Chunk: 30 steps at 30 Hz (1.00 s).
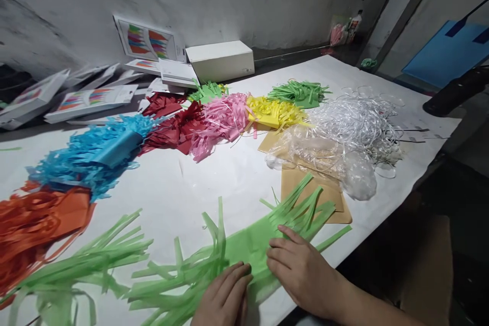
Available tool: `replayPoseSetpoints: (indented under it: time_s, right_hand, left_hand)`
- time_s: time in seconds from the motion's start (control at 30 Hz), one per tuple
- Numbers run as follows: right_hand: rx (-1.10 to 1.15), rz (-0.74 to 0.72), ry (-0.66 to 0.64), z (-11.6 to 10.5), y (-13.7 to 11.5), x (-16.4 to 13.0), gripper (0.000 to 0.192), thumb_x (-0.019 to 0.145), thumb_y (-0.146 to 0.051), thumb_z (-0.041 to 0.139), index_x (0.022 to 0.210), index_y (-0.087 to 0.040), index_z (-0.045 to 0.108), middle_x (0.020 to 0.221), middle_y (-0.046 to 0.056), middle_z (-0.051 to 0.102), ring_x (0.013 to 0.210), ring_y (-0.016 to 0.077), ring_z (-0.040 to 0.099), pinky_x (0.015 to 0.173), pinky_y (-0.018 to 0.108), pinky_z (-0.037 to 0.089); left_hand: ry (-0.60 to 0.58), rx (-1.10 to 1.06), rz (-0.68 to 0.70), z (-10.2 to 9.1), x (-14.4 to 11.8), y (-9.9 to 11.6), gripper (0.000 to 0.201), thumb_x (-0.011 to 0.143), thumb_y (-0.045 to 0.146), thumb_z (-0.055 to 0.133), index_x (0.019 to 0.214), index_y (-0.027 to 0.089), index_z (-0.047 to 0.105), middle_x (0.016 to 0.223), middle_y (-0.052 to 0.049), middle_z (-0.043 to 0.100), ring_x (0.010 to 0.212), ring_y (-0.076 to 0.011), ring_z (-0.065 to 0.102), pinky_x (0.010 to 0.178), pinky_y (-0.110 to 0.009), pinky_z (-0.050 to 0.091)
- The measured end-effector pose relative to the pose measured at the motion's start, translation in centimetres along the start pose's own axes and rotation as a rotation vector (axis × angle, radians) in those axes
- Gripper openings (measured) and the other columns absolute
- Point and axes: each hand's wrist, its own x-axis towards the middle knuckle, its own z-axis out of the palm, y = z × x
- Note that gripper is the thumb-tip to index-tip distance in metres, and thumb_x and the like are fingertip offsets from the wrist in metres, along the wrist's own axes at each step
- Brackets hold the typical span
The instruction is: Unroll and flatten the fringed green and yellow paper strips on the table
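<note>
A light green tissue-paper tassel sheet [250,239] lies on the white table covering in front of me, cut into strips at both ends with an uncut band in the middle. My left hand [225,295] is at the near edge of that band, its fingers curled together on the paper and the thumb mostly hidden. Across the right part of the band rests my right hand [301,270], fingers stretched out and pressing on the paper. To the left lies another light green fringed tissue piece [95,254].
Orange [72,209], blue [118,150], dark red [183,130], pink [229,117] and yellow [267,112] tassel bundles curve across the table. Clear plastic and white strings [351,117] lie right, over brown card [305,186]. Printed packages [95,99] and a white box [221,58] stand behind.
</note>
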Motion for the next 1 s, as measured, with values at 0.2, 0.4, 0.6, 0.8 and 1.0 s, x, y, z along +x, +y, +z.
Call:
replayPoseSetpoints:
  time_s: [0.2, 0.4, 0.6, 0.8, 1.0]
  right_hand:
    - [-0.054, 0.279, 0.082, 0.9, 0.3, 0.7, 0.017, 0.097, -0.011, 0.056, 0.082, -0.02, 0.056, 0.078, 0.0, 0.062, 0.095, 0.0219, 0.061, 0.108, 0.05, 0.029]
    - [-0.263, 0.384, -0.03, 1.7, 1.2, 3.0, 0.023, 0.093, -0.017, 0.069, 0.075, -0.02, 0.055, 0.07, -0.001, 0.061, 0.076, 0.0221, 0.057, 0.084, 0.042, 0.036]
    - [-0.32, 0.412, -0.046, 1.9, 2.6, 4.7, 0.027, 0.09, -0.022, 0.075, 0.071, -0.021, 0.056, 0.063, 0.0, 0.059, 0.069, 0.0217, 0.056, 0.077, 0.039, 0.036]
    - [-0.308, 0.243, 0.104, 0.6, 2.6, 4.3, 0.015, 0.095, -0.006, 0.056, 0.1, -0.016, 0.065, 0.108, 0.01, 0.07, 0.11, 0.0264, 0.058, 0.111, 0.053, 0.026]
    - [-0.233, -0.199, 0.012, 1.6, 1.7, 3.1, 0.023, 0.097, -0.007, 0.048, 0.106, -0.006, 0.068, 0.109, 0.014, 0.072, 0.103, 0.0255, 0.062, 0.105, 0.042, 0.043]
  left_hand:
    - [-0.032, -0.032, -0.36, 0.0, 0.1, -0.4, 0.027, 0.105, 0.031, 0.038, 0.09, 0.024, 0.059, 0.077, -0.002, 0.073, 0.067, -0.0171, 0.072, 0.059, -0.027, 0.057]
    - [-0.431, 0.025, -0.72, -0.9, 2.7, -1.9, 0.033, 0.103, 0.028, 0.039, 0.078, 0.024, 0.059, 0.074, -0.002, 0.074, 0.069, -0.0224, 0.073, 0.056, -0.03, 0.047]
    - [-0.617, 0.053, -0.801, -1.3, 4.6, -2.1, 0.035, 0.104, 0.026, 0.035, 0.079, 0.023, 0.059, 0.075, -0.005, 0.075, 0.074, -0.0265, 0.074, 0.058, -0.032, 0.043]
    - [-0.567, 0.06, -0.736, -0.8, 4.4, -2.3, 0.035, 0.102, 0.019, 0.036, 0.078, 0.022, 0.062, 0.072, -0.005, 0.074, 0.071, -0.0258, 0.074, 0.059, -0.032, 0.042]
    - [-0.507, 0.084, -0.738, -0.1, 3.7, -2.6, 0.032, 0.099, 0.018, 0.042, 0.074, 0.021, 0.062, 0.066, -0.004, 0.071, 0.065, -0.0244, 0.072, 0.056, -0.031, 0.043]
